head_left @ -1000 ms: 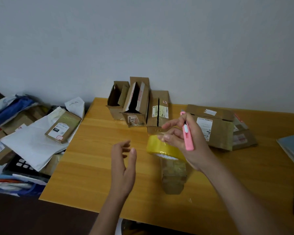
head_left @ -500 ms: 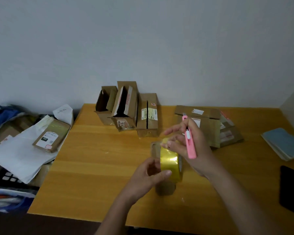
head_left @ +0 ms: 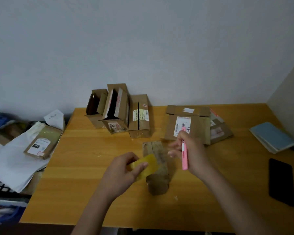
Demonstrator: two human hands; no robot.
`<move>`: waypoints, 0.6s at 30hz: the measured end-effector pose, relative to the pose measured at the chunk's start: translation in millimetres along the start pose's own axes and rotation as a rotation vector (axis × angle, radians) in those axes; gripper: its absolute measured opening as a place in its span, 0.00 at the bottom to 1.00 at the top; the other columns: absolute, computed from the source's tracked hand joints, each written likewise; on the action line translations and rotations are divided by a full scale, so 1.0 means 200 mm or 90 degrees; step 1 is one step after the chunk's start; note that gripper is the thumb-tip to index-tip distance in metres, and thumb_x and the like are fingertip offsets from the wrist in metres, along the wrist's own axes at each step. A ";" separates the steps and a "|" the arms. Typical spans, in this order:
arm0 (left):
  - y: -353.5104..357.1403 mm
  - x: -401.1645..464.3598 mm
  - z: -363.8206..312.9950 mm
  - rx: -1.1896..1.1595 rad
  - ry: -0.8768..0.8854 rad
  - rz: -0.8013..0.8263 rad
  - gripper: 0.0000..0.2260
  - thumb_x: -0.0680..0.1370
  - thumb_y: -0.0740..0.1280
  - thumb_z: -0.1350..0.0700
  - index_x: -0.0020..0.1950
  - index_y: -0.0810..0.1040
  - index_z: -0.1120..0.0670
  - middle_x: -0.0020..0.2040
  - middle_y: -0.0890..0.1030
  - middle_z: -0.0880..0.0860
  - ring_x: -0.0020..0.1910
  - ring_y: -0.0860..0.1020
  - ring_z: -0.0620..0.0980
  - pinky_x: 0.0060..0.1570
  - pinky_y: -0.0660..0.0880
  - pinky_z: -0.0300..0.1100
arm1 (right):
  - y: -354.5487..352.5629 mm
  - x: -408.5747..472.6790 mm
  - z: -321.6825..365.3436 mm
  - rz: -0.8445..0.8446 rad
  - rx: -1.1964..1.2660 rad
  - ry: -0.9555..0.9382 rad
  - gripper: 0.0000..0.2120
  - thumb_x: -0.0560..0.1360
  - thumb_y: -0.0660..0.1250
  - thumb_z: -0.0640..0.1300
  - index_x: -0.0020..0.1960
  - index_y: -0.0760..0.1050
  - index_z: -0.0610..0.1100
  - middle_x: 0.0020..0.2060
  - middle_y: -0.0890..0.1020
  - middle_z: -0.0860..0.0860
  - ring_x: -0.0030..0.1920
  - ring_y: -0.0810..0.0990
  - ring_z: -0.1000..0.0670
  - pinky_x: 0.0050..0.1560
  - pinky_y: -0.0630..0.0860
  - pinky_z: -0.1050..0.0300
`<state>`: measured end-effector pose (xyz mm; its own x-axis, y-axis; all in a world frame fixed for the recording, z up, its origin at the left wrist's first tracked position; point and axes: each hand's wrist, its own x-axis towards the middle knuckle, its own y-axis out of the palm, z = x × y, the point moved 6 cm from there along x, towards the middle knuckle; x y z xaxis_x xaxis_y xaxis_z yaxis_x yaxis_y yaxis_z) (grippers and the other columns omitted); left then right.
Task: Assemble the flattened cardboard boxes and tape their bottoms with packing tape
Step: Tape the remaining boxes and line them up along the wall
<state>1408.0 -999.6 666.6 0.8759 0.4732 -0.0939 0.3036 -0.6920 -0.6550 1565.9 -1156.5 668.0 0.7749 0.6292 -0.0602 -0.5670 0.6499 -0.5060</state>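
Now, taken from left to right:

Change: a second ago the left hand hung bare and spread while the right hand carried both roll and cutter; half a second ago the left took hold of the roll; now the roll has passed wholly to the left hand.
Left hand (head_left: 124, 170): curled round the yellow tape roll (head_left: 145, 166), thumb across its near face, just left of the small box.
Tape roll: translucent yellow, tilted, its right edge over the small box; whether a free end is drawn off cannot be told.
Small box (head_left: 157, 168): brown, worn, its long side glossy with tape, lying near the middle of the wooden table (head_left: 85, 180); both hands flank it.
Right hand (head_left: 192, 153): blurred; holds the pink cutter (head_left: 184, 156) upright against the palm, free fingers reaching left toward the box.
Meaning: by my judgement the hands are now set to pull out a strip and cut it.
Taped boxes (head_left: 119, 111): three stand at the far edge by the wall.
Flattened boxes (head_left: 190, 126): lie far right, not yet assembled.
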 end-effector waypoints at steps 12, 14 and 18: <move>0.15 0.02 0.34 0.144 -0.176 0.207 0.12 0.74 0.68 0.38 0.51 0.74 0.43 0.42 0.77 0.50 0.40 0.75 0.50 0.41 0.72 0.44 | 0.18 -0.07 -0.39 -0.025 0.116 0.108 0.18 0.70 0.69 0.25 0.38 0.62 0.40 0.35 0.81 0.37 0.33 0.81 0.50 0.35 0.77 0.64; 0.16 -0.01 0.37 0.138 -0.160 0.217 0.09 0.76 0.66 0.40 0.51 0.73 0.42 0.38 0.75 0.49 0.37 0.73 0.49 0.40 0.72 0.45 | 0.18 -0.09 -0.44 -0.036 0.095 0.121 0.19 0.70 0.69 0.24 0.38 0.62 0.41 0.36 0.80 0.35 0.33 0.80 0.49 0.35 0.76 0.66; 0.15 -0.01 0.38 0.375 -0.154 0.189 0.17 0.77 0.59 0.34 0.58 0.73 0.43 0.44 0.77 0.49 0.46 0.76 0.50 0.38 0.73 0.45 | 0.17 -0.12 -0.47 -0.064 0.125 0.111 0.20 0.69 0.70 0.24 0.38 0.61 0.41 0.36 0.80 0.33 0.30 0.79 0.52 0.36 0.74 0.69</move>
<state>1386.4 -980.6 590.8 0.7613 0.4653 -0.4516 -0.2496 -0.4325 -0.8664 1555.0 -1189.7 571.6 0.8568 0.4855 -0.1734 -0.5148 0.7866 -0.3411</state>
